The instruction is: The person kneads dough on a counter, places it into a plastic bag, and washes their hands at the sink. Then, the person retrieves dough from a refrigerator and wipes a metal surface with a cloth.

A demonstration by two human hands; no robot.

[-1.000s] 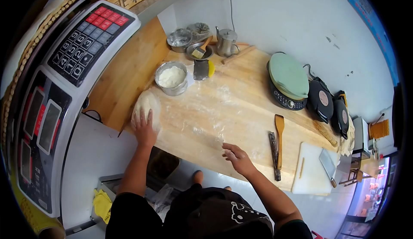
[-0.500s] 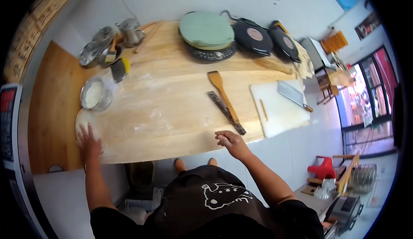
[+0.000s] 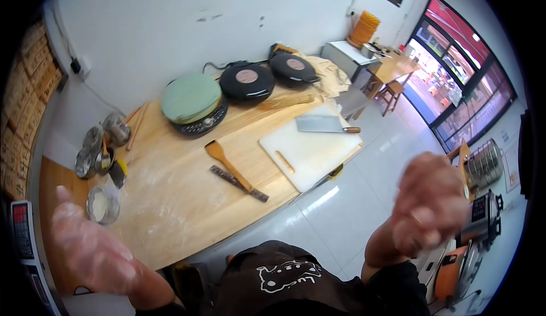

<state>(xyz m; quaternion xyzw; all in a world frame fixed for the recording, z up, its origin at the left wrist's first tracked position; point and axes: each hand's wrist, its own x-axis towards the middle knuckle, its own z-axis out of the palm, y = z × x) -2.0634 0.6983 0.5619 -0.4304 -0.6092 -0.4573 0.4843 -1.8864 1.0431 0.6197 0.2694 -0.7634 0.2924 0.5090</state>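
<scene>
My left hand (image 3: 94, 248), dusted white and blurred, is raised over the table's left end with its fingers apart; I see nothing in it. Just beyond it stands a metal bowl of flour (image 3: 103, 205). The dough at that end is hidden. My right hand (image 3: 429, 205) is raised at the right, off the table; its fingers look bent but are smeared by motion. Between the hands, a wooden spatula (image 3: 228, 165) lies beside a dark narrow strip (image 3: 239, 183) on the floured wooden table (image 3: 170, 202). Neither hand touches them.
A white cutting board (image 3: 310, 148) bears a cleaver (image 3: 321, 124). Along the back stand a green-topped round electric griddle (image 3: 193, 103) and two black round appliances. Metal pots (image 3: 116, 128) stand at the far left. A scale (image 3: 24, 236) is left; a pressure cooker (image 3: 480, 216) is right.
Both hands have risen toward the camera. My left hand has come off the dough and my right hand has moved right. The view has turned rightward and tilted up.
</scene>
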